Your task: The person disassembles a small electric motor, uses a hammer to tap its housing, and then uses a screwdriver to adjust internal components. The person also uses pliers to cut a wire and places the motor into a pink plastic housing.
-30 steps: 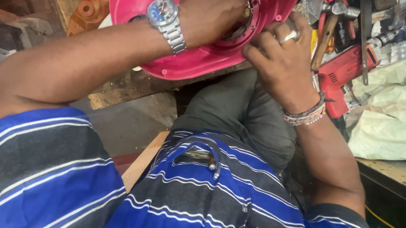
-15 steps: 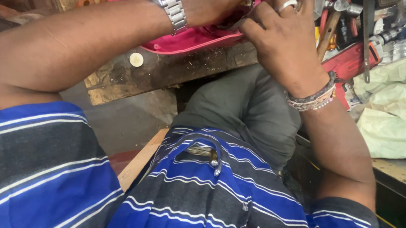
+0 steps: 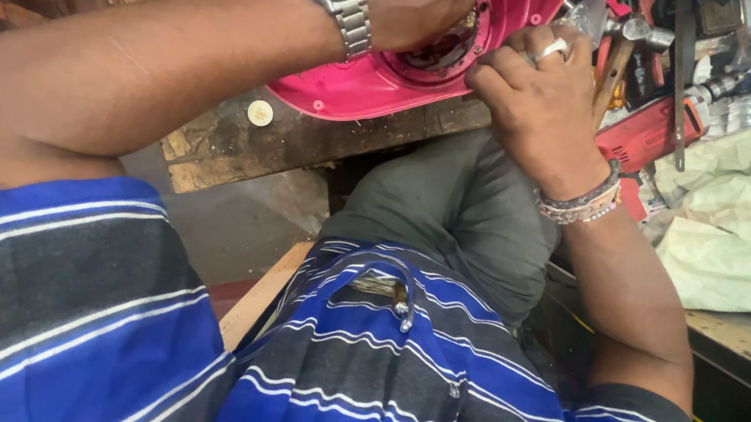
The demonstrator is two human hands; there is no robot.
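A bright pink round plastic housing [image 3: 350,97] lies on a worn wooden workbench [image 3: 243,146] at the top of the head view. My left hand [image 3: 416,1], with a metal wristwatch, grips the dark ring at the housing's centre [image 3: 429,54]. My right hand [image 3: 536,98], wearing a ring and beaded bracelets, is curled against the housing's right rim, fingers closed; what it pinches is hidden. My striped blue and grey shirt fills the lower part of the view.
A small pale round disc [image 3: 260,112] lies on the bench edge. Hammers [image 3: 620,51] and red tools [image 3: 649,133] crowd the right. A crumpled pale green cloth [image 3: 746,222] covers the right bench. Grey floor shows below the bench.
The view dipped and then rose a little, so the pink housing shifted up and back down. Both hands stayed on the housing's centre and right rim.
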